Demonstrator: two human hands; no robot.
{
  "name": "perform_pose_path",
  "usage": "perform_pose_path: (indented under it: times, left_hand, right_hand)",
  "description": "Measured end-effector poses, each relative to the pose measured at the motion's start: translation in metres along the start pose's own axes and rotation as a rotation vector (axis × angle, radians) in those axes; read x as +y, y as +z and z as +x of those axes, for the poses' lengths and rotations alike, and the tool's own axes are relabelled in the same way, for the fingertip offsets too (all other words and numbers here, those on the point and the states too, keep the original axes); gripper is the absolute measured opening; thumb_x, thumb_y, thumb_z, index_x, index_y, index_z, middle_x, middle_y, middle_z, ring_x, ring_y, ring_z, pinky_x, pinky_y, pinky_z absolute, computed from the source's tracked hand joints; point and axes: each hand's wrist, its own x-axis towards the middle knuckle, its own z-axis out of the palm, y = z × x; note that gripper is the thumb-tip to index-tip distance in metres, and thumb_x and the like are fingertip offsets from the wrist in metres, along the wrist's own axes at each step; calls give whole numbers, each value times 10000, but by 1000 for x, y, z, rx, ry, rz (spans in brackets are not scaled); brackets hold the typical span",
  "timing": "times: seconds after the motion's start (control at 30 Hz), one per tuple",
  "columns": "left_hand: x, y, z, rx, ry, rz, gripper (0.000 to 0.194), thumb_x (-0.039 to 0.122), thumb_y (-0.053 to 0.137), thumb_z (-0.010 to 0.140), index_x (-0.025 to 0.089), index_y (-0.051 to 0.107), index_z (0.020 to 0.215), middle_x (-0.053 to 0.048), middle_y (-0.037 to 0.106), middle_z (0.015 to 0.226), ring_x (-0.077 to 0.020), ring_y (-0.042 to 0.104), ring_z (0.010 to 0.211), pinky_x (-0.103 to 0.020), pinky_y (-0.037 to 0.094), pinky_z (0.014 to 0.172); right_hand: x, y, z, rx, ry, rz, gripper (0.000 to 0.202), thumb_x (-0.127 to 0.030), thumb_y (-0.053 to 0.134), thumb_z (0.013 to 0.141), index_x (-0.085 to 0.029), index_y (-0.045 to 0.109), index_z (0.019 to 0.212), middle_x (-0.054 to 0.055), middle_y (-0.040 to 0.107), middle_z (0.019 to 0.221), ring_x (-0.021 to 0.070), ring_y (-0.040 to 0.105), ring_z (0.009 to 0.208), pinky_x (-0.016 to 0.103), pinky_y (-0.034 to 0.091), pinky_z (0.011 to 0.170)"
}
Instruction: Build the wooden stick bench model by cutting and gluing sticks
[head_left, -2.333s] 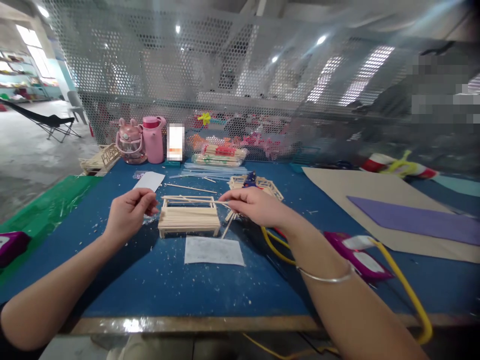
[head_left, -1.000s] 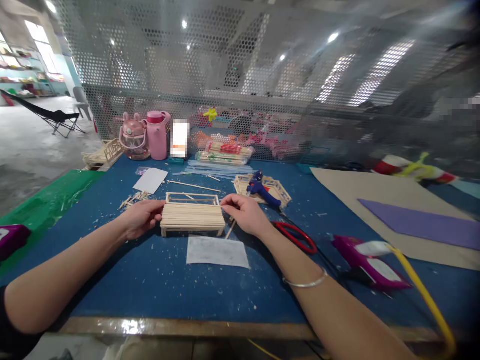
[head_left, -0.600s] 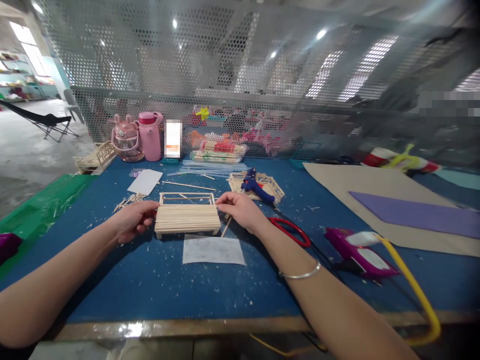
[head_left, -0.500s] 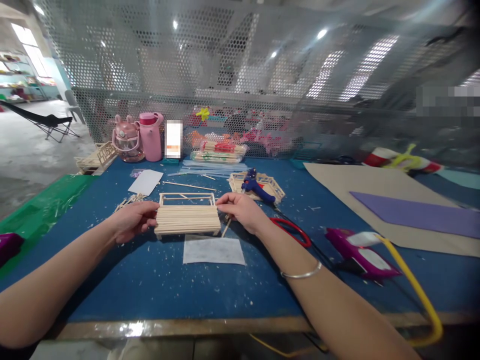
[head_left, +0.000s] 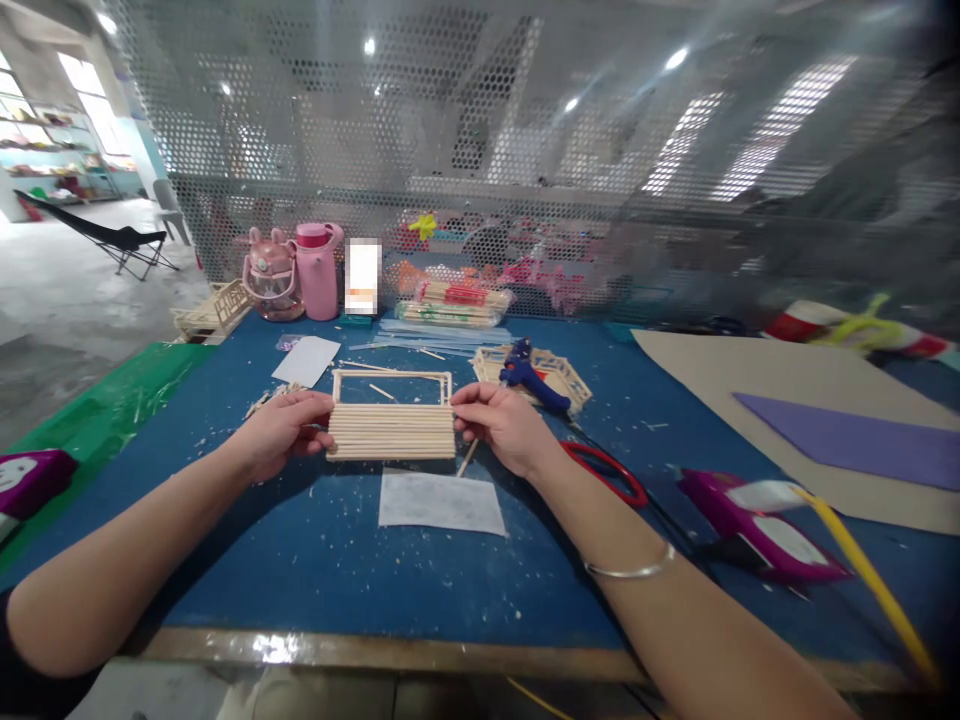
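Between my hands is a small wooden stick frame (head_left: 391, 432), with round sticks laid side by side as a slatted panel and an open rectangle of sticks behind it. My left hand (head_left: 286, 432) pinches its left end. The right end is gripped by my right hand (head_left: 501, 424), thumb and fingers at the corner. Just in front lies a white paper piece (head_left: 442, 502) on the blue table. A loose stick (head_left: 469, 458) rests below my right fingers. Behind my right hand, a blue glue gun (head_left: 534, 378) lies on a wooden stick tray (head_left: 574, 380).
A white card (head_left: 306, 360) and short stick pieces lie behind my left hand. Pink bottles (head_left: 318, 275) and bagged sticks (head_left: 461, 302) line the mesh wall. To the right are a red cable loop (head_left: 611, 475), a purple-and-white device (head_left: 772, 530) and a purple sheet (head_left: 847, 440).
Both hands have tilted the stick frame, so its back rectangle stands higher and its front legs no longer show. The whole scene has shifted slightly right in view.
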Motion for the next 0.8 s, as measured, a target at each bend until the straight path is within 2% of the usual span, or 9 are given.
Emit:
perform_pose_path:
  times: [0.2,0.37,0.53,0.67,0.73,0.8]
  left_hand:
    - [1,-1,0,8,-48,-11,52,175,571,767,129,590,753,-18,621,639,-57,562,410,-107,434,357]
    - [2,-2,0,-13,-72,-31,80,178,535,798,120,588,782,-27,620,650,-58,562,414,-115,445,363]
    - [2,-3,2,-14,-94,-63,207,235,416,859,129,564,760,3,561,569,-84,570,407,-148,424,340]
    - [-2,-5,2,126,113,215,151,281,524,794,154,605,804,-9,621,650,-75,528,374,-165,351,313]
    - [-3,-8,4,218,229,409,144,302,591,735,165,629,756,-11,642,655,-69,500,365,-174,335,327]
    - [-4,-13,6,284,310,553,170,334,614,702,167,625,668,-2,624,573,-75,488,376,-180,332,355]
  right_hand:
    - [-3,-3,-2,-68,-76,-207,147,-250,649,602,-152,613,705,-36,567,514,67,500,450,219,436,490]
    - [0,-5,0,-67,-71,-218,177,-277,655,601,-157,604,721,-37,571,519,72,508,444,224,445,485]
    - [2,-4,1,-55,-82,-221,174,-279,658,600,-161,605,715,-32,574,525,80,518,456,234,452,498]
    - [1,-4,-1,-48,-94,-216,162,-281,665,601,-168,610,701,-27,575,528,87,516,464,246,453,506]
    - [1,-4,-1,-46,-101,-214,163,-286,670,599,-168,612,696,-25,575,529,91,519,471,252,453,513]
    - [2,-4,-1,-46,-106,-210,170,-289,677,596,-167,613,694,-24,573,528,94,520,474,254,452,514]
